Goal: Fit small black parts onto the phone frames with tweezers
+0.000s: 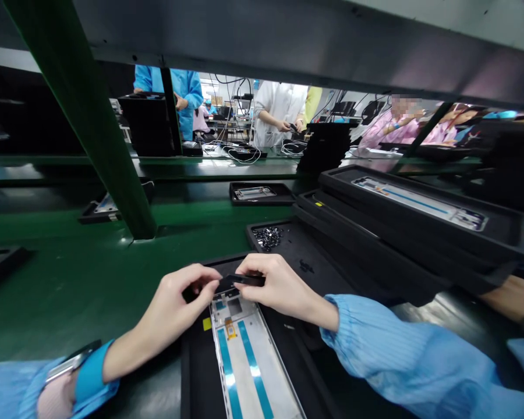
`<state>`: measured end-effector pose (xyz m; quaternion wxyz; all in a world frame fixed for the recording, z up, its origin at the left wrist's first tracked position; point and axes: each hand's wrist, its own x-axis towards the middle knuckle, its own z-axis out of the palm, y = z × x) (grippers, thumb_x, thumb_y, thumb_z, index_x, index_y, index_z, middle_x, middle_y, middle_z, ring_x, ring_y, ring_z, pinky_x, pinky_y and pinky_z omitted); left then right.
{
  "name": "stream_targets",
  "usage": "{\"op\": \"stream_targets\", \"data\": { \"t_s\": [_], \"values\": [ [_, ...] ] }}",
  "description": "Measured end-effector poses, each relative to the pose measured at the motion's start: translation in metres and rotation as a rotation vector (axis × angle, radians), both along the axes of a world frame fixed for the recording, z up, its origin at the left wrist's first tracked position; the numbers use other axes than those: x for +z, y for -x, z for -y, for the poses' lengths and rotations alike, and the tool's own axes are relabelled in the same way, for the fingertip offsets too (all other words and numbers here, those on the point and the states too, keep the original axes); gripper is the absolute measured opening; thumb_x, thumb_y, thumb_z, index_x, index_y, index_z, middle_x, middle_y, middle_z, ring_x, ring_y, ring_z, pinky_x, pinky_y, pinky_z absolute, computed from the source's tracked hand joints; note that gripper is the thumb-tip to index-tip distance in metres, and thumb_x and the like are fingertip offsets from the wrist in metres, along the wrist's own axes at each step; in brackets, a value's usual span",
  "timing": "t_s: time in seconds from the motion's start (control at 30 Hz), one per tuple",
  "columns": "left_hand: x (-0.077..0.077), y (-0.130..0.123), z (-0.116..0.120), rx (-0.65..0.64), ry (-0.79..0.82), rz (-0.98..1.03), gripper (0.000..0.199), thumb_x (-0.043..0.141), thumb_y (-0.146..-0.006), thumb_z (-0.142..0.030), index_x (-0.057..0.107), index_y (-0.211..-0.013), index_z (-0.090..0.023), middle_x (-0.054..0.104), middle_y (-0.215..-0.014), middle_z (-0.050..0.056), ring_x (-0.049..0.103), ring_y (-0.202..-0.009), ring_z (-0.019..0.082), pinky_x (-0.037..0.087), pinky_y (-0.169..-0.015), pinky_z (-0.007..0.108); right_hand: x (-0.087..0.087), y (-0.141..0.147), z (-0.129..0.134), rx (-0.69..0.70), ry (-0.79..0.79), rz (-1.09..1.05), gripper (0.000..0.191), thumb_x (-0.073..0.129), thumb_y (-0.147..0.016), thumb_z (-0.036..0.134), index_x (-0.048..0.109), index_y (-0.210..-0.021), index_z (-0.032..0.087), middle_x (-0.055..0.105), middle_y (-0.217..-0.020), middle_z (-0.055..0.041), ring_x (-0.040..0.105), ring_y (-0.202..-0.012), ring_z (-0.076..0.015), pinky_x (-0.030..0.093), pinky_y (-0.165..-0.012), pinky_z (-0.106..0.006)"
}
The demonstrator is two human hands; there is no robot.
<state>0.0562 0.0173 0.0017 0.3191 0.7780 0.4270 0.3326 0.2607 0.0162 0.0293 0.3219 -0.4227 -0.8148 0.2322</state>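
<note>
My right hand (273, 285) grips a pair of black tweezers (250, 280), tips pointing left. Thumb and fingers of my left hand (181, 302) are pinched close to those tips; whatever is between them is too small to make out. Both hands are over the top end of a silvery phone frame (248, 366), which has two blue strips and a small orange flex cable (230, 329). The frame lies in a black foam tray (196, 384). A yellow tab (206, 324) sits at the tray's left side.
Behind my right hand, another black tray (301, 250) holds a heap of small dark parts (267, 237). Stacked trays (419, 227) at right carry another phone frame (423, 203). A green post (91, 116) rises at left. Another person's arm (513, 297) reaches in at right.
</note>
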Motion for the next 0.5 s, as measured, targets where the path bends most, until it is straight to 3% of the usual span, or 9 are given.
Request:
{"op": "stream_targets", "data": {
  "t_s": [0.2, 0.5],
  "values": [
    [0.003, 0.017, 0.019, -0.028, -0.292, -0.242, 0.019, 0.051, -0.083, -0.025, 0.059, -0.100, -0.021, 0.064, -0.096, 0.005, 0.051, -0.096, 0.022, 0.044, -0.082, 0.035, -0.006, 0.009, -0.014, 0.143, 0.121, 0.068, 0.007, 0.060, -0.072, 0.011, 0.066, -0.073, 0.012, 0.064, -0.072, -0.0024, 0.056, -0.066, -0.0118, 0.040, -0.060, -0.020],
    [-0.001, 0.010, 0.015, -0.090, -0.231, -0.355, 0.015, 0.046, -0.085, -0.022, 0.058, -0.093, -0.019, 0.061, -0.102, 0.007, 0.051, -0.095, 0.021, 0.041, -0.077, 0.036, -0.013, 0.011, -0.014, 0.175, 0.107, 0.077, 0.014, 0.061, -0.062, 0.002, 0.066, -0.072, 0.011, 0.061, -0.068, -0.0012, 0.052, -0.061, -0.0104, 0.037, -0.058, -0.019]
  ]
}}
